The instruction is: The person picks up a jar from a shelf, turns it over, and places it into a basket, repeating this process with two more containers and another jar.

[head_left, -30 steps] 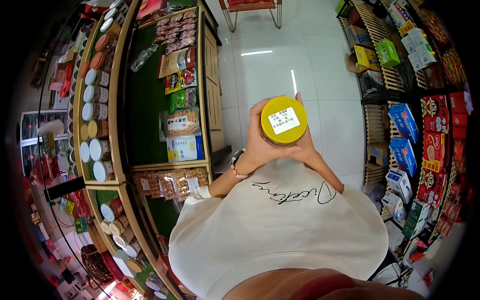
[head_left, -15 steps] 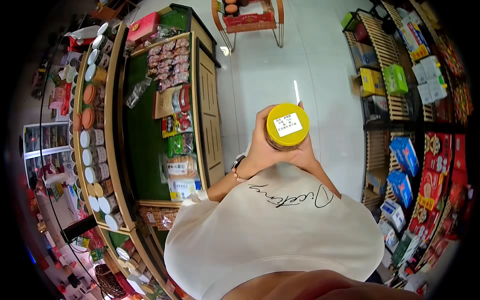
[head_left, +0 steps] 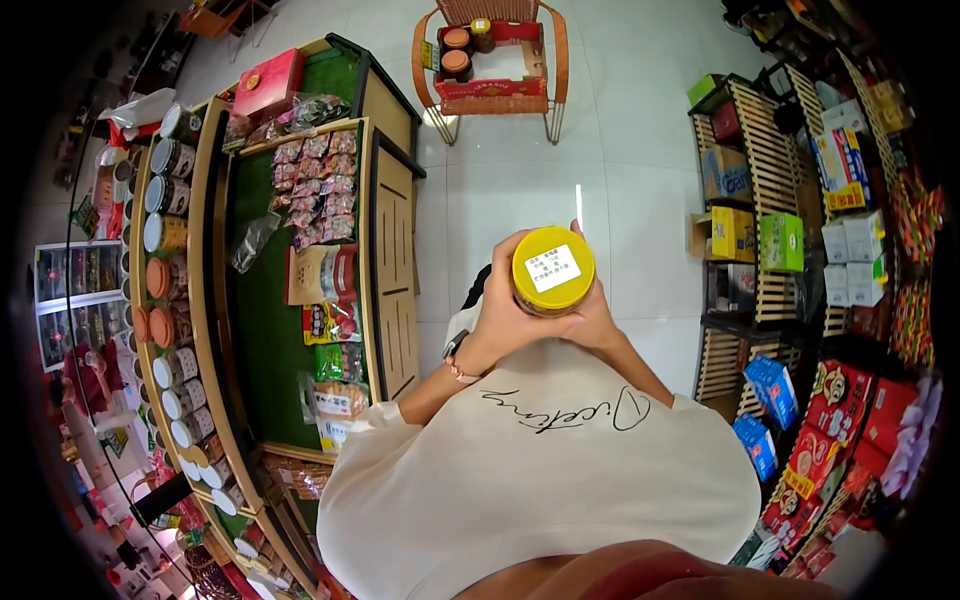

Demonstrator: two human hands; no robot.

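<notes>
A jar [head_left: 552, 268] with a yellow lid and a white printed label on top is held upright in front of my chest. My left hand [head_left: 505, 312] wraps around its left side, with a dark band and a beaded bracelet at that wrist. Around the jar's right side curls my right hand [head_left: 597, 315], its thumb under the near edge. The lid hides most of the jar's body and contents. Ahead on the floor stands a wicker chair [head_left: 562, 70] bearing a red cardboard box [head_left: 492, 88] with several lidded jars in its left part.
Along the left runs a wooden display shelf [head_left: 395, 290] with packaged snacks [head_left: 318, 185] on green matting and rows of lidded jars [head_left: 165, 230]. Slatted racks [head_left: 770, 180] with boxes line the right. A tiled floor aisle [head_left: 640, 200] lies between them.
The chair and its box show lower and more fully in view, with the jars in the box now visible. Both hands keep hold of the yellow-lidded jar, which sits slightly lower and left in view.
</notes>
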